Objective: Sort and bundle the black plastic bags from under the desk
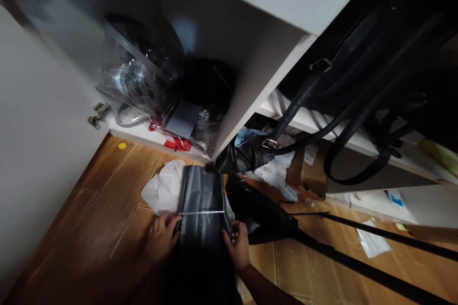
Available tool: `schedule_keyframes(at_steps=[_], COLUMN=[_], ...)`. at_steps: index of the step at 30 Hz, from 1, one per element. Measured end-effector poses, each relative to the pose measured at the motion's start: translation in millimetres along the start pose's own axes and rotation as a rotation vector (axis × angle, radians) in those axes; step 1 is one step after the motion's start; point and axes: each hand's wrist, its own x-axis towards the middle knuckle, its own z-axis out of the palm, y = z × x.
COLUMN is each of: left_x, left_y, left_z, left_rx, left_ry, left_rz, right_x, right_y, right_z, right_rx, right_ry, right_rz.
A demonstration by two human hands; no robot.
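Left hand, right hand: grip closed on opposite edges of dark folded bundle, before cabinet; on floor or just above, can't tell. Risk: uneven squeeze could slide pale band off; white wrap could snag.

Lost in darkness at the near end of the black bundle; hidden along its sides behind fingers; too dark to read beyond black straps.

wooden floor | yellow disc, white sheet, black strapped bag | cabinet shelf | clear plastic bag, red item
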Motion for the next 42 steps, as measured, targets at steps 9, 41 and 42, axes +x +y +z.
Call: schedule_keyframes(at_steps=[9,41,42], left_x=[-23.7,-11.6,-12.0], left_y=[26.8,42.7,44.5], left_z=[18.6,-10.5,-9.0], left_rx=[-0.282,-1.112,-1.140], left_ry=[-0.072,-0.254,-0.255], left_rz=[0.075,-0.555,-0.586], right_x=[-44.2,-46.8,-46.7], right_y=[-37.3,-75.1,-76.3], right_z=[50.6,53.1,52.4], right_rx=[-0.440,0.352,0.353], right_ry=[-0.547,-0.164,-0.169], right_rz=[-0.199,0.386,0.397])
